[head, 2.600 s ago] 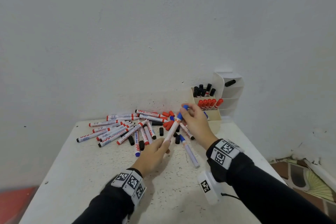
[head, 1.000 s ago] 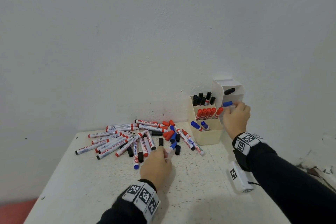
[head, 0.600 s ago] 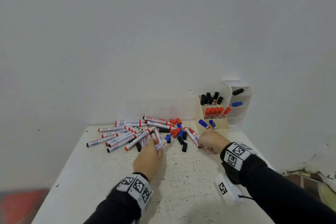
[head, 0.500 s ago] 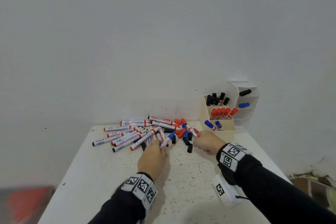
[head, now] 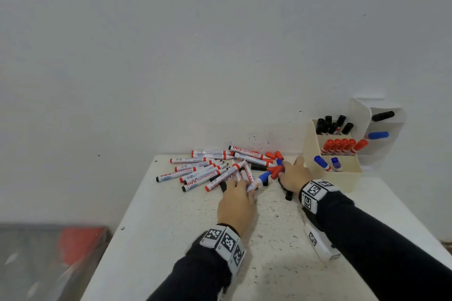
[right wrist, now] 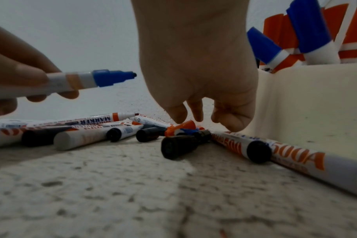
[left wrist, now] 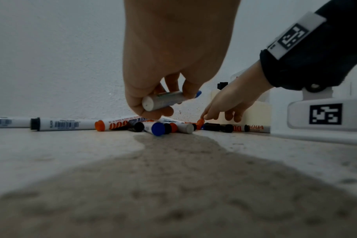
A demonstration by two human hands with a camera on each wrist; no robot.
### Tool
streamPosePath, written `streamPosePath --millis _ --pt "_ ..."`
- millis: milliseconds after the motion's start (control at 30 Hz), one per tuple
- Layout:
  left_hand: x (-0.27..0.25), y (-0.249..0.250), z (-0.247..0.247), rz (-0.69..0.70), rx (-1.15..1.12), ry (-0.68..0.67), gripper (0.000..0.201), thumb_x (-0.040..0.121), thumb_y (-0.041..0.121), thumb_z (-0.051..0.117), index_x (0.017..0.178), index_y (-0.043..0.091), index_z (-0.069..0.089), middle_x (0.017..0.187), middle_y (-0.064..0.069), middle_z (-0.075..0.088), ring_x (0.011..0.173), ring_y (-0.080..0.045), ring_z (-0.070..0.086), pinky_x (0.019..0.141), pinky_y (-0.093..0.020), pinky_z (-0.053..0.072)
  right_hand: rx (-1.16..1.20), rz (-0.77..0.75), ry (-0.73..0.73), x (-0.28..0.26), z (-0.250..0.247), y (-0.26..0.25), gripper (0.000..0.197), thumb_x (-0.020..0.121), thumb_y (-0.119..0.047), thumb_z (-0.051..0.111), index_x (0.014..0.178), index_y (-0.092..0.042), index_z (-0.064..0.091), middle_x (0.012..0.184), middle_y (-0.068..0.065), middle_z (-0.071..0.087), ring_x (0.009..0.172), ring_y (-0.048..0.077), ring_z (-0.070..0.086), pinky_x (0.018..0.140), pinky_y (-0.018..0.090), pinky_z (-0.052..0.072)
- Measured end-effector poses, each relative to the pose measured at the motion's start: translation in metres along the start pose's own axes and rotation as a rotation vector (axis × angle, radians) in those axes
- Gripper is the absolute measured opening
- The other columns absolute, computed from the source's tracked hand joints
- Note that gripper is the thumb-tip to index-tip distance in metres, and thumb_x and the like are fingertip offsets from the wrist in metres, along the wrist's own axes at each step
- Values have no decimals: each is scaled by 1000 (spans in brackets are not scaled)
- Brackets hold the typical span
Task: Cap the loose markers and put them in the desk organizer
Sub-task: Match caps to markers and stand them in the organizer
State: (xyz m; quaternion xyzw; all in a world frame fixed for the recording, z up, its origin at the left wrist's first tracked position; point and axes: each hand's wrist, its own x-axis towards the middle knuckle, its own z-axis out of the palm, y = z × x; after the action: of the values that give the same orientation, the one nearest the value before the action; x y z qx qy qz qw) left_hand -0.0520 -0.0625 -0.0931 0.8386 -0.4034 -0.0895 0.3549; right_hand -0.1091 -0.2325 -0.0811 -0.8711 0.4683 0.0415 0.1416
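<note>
Head view, near to far: white speckled table (head: 281,227), two dark sleeves with tag-printed wristbands. Left hand (head: 236,203) sits nearest, fingers and thumb curled round the barrel of an uncapped blue marker (head: 259,179), held just clear of the tabletop, blue tip pointing right and away toward the right hand. Left wrist view confirms it: thumb under, fingers over the white barrel (left wrist: 163,100), flat rear end facing the camera. Right wrist view shows the same marker's bare blue nib (right wrist: 114,77) in the air, no cap on it. Right hand (head: 293,175) is a bit further back and right, palm down, fingers pointing down into the loose caps; fingertips (right wrist: 178,115) touch or nearly touch an orange cap (right wrist: 181,128) lying on top of a blue cap (right wrist: 189,131), black caps (right wrist: 175,145) just in front. Nothing is closed between the fingers; contact vs. hover can't be told. Behind the left hand: pile of loose markers (head: 208,168) fanned out on the table, red and black ends, mostly uncapped. Furthest, at the right rear against the wall: cream desk organizer (head: 342,176), just beside the right hand, holding capped black, red and blue markers upright in separate compartments, plus one black and one blue lying in the side shelves.
</note>
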Motion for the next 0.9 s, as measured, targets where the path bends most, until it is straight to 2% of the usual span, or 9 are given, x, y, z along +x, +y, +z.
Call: streamPosePath --millis 133,267,400,500,567,633,700,800,900 --pt "0 2 3 -17 -19 -13 33 98 29 41 127 14 50 124 -2 46 99 -14 53 89 -26 49 -6 18 14 5 3 -1 47 95 -31 43 138 -14 34 151 17 7 117 31 49 97 34 44" --pt "-1 1 3 -17 -25 -17 34 98 29 41 127 14 50 123 -2 45 98 -14 52 88 -26 48 33 38 46 11 5 0 55 91 -34 53 137 -10 33 149 16 12 117 30 50 93 33 44" --pt "0 -2 4 -29 -27 -17 33 98 28 42 127 15 50 124 -2 45 98 -13 51 88 -25 47 32 56 16 13 7 2 56 91 -41 50 137 -12 35 146 15 17 116 31 49 92 33 44" --pt "1 -2 5 -36 -22 -24 34 98 29 41 127 14 50 124 -2 45 95 -12 51 87 -24 47 85 59 39 14 8 4 59 88 -41 56 133 -10 36 142 15 23 111 29 51 87 33 46" --pt "1 -2 5 -36 -23 -25 34 98 29 41 128 14 50 125 -2 45 98 -13 51 87 -24 46 182 42 59 15 7 5 59 83 -37 64 128 -9 38 132 14 33 103 28 54 80 32 48" --pt "2 -3 5 -39 -33 -25 34 98 29 41 127 15 50 124 -1 45 97 -11 50 86 -23 44 271 8 85 14 6 6 52 81 -30 67 120 -10 39 114 13 47 91 25 55 71 30 47" --pt "2 -5 5 -42 -38 -23 33 98 28 40 127 15 51 123 -1 46 93 -9 47 84 -21 42 334 -19 122 12 5 6 37 86 -21 61 114 -10 38 99 11 55 83 23 55 65 30 43" --pt "2 -5 5 -50 -41 -20 33 99 29 39 126 15 52 122 -1 47 91 -8 45 81 -20 40 447 -46 243 6 2 4 18 93 -15 50 106 -12 38 89 11 58 73 20 54 55 26 39" --pt "2 -4 5 -56 -42 -20 33 99 30 39 126 16 51 120 -1 47 92 -10 47 82 -23 44 622 -111 385 -2 -3 -1 14 94 -16 49 106 -14 42 92 12 60 74 22 60 57 27 45"
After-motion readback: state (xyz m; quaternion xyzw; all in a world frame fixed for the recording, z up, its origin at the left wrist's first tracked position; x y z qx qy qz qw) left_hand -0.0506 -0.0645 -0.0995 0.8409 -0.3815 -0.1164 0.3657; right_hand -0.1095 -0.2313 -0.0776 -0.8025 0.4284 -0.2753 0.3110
